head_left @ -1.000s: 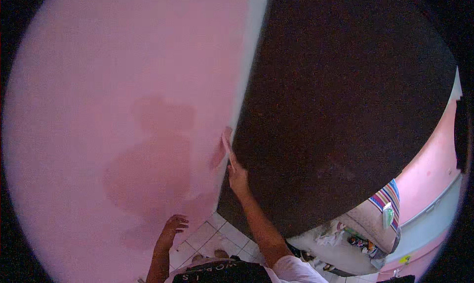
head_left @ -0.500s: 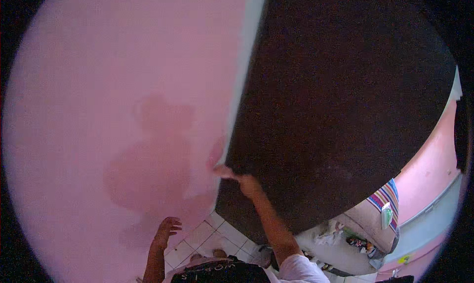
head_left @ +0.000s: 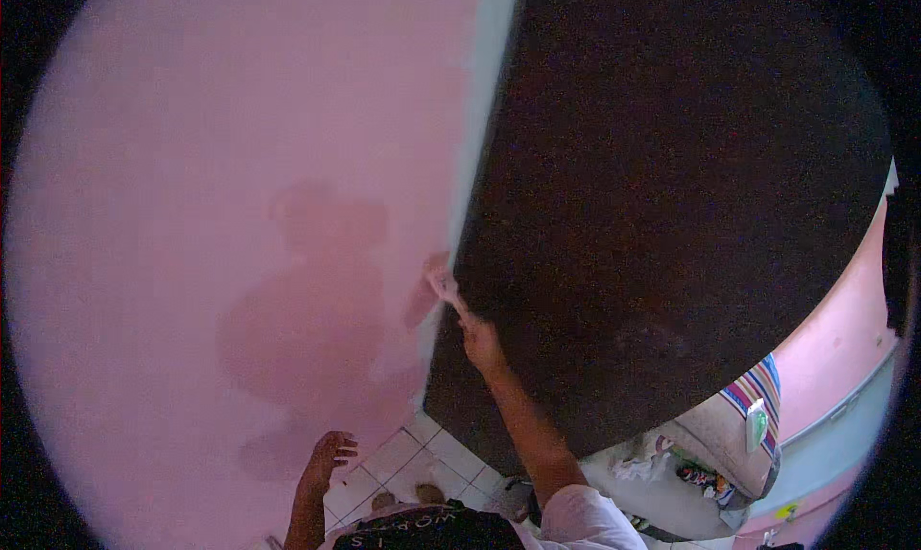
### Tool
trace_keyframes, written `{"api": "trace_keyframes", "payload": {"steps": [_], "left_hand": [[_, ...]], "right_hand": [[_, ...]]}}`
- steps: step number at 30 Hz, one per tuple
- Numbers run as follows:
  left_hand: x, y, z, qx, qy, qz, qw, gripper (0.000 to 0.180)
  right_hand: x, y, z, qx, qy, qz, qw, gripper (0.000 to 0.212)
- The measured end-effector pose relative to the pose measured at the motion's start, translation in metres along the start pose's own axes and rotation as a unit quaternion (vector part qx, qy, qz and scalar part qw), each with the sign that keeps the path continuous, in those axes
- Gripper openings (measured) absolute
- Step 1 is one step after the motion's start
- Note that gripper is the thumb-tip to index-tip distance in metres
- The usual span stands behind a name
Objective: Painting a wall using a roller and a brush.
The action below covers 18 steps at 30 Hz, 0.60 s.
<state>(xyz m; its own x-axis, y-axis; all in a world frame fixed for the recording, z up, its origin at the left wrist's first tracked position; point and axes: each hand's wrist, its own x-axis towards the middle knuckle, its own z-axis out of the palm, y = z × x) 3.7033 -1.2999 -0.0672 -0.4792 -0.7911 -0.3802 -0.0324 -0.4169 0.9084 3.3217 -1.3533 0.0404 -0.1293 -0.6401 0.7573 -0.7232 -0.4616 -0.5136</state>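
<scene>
My right arm stretches up along the edge of a large dark brown panel [head_left: 652,195], which looks like a door. In my right hand [head_left: 483,347] is a pale, slim thing [head_left: 443,286] with a broader far end; blur hides its exact kind. That end lies against the whitish strip [head_left: 484,99] between the panel and the pink wall [head_left: 192,118]. Low by the pink wall, my left hand [head_left: 333,451] hangs with fingers loosely bent and apart, holding nothing.
White floor tiles [head_left: 389,468] lie below, with my feet on them. At the lower right stand a beige padded seat [head_left: 720,435] with a striped cloth [head_left: 753,387], a green-and-white packet [head_left: 757,423] and jumbled small things [head_left: 705,478]. My shadow falls on the pink wall.
My right hand has moved a little higher along the panel's edge. The pale thing's end has swung from pointing left to pointing up-left. My left hand has barely shifted.
</scene>
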Motion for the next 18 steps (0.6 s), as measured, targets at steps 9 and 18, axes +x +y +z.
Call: {"api": "trace_keyframes", "payload": {"steps": [9,18], "left_hand": [[0.003,0.005,0.016,0.021,-0.018,0.021,0.999,0.059],[0.003,0.005,0.014,0.022,0.008,0.031,0.999,0.059]], "right_hand": [[-0.053,0.038,-0.018,-0.207,-0.413,0.088,0.883,0.049],[0.0,0.01,-0.023,-0.137,-0.075,0.056,0.986,0.06]]}}
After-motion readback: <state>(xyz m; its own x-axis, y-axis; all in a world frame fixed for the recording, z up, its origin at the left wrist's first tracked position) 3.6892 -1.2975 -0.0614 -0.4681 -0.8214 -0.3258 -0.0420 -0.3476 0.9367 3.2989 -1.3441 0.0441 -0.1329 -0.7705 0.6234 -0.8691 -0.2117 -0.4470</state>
